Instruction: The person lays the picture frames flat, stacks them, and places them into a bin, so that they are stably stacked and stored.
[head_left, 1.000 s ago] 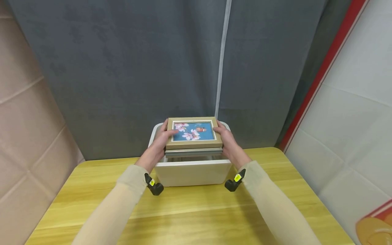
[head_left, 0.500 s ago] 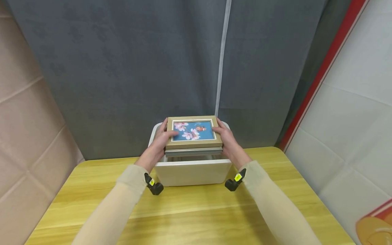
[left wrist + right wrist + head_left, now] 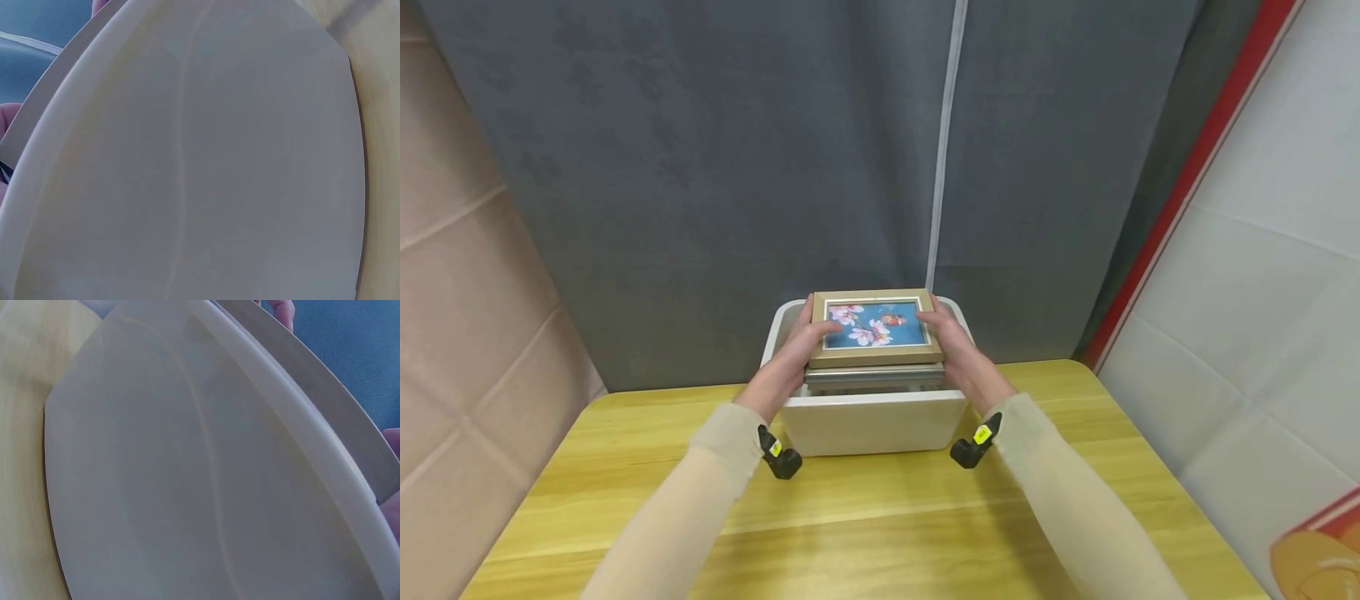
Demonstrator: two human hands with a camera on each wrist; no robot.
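Note:
A gold picture frame [image 3: 877, 360], with pink blossoms and an orange butterfly on blue, lies face up in the head view. Directly beneath it shows the silvery edge of a second frame [image 3: 875, 378]. My left hand [image 3: 792, 348] grips the stack's left side, thumb over the gold frame's front. The right hand [image 3: 957, 343] holds the opposite side in the same way. Both frames are at the mouth of a white plastic bin [image 3: 872, 427], above its front rim. Fingers under the stack are hidden. The bin's outer wall fills most of both wrist views.
The bin stands on a yellow wood-grain table [image 3: 880, 517], near its back edge. Behind hangs a grey curtain [image 3: 737, 183]. A pale panel [image 3: 467, 250] rises on the left, and a white one with a red border [image 3: 1262, 275] on the right.
Over the last half second the gold frame's far edge has dipped slightly, and the left hand has shifted a little right. Both hands keep their hold on the stack.

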